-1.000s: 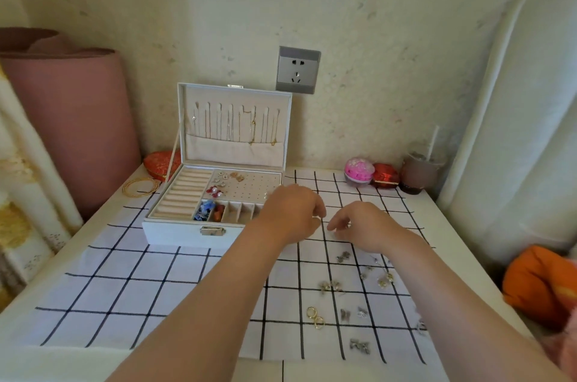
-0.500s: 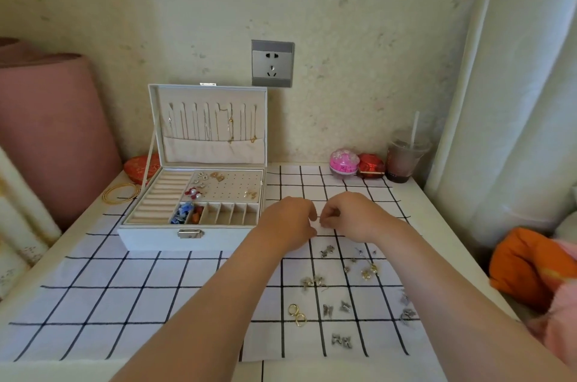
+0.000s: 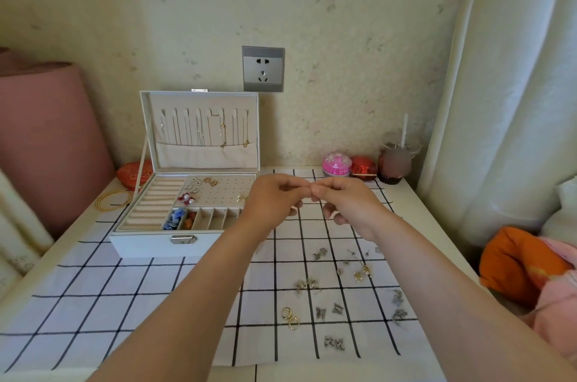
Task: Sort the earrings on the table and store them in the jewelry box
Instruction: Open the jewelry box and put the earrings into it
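The white jewelry box (image 3: pixel 150 244) stands open at the left of the checked cloth, with several earrings on its perforated pad and in its small compartments. Several loose earrings lie on the cloth at the right, among them a gold hoop pair (image 3: pixel 290 317) and silver butterfly studs (image 3: pixel 334 342). My left hand (image 3: pixel 271 203) and my right hand (image 3: pixel 346 203) are raised above the cloth just right of the box. Their fingertips meet and pinch together at one spot; whatever small piece sits between them is too tiny to see.
A pink round tin (image 3: pixel 336 164), a red tin (image 3: pixel 362 167) and a drink cup with a straw (image 3: pixel 396 163) stand at the back right. A gold bangle (image 3: pixel 112 200) and a red pouch (image 3: pixel 134 174) lie left of the box. Orange cloth (image 3: pixel 518 263) is off the right edge.
Both hands have lifted off the cloth and come together, fingertips now touching. The view has shifted slightly left to right, so the box appears farther left.
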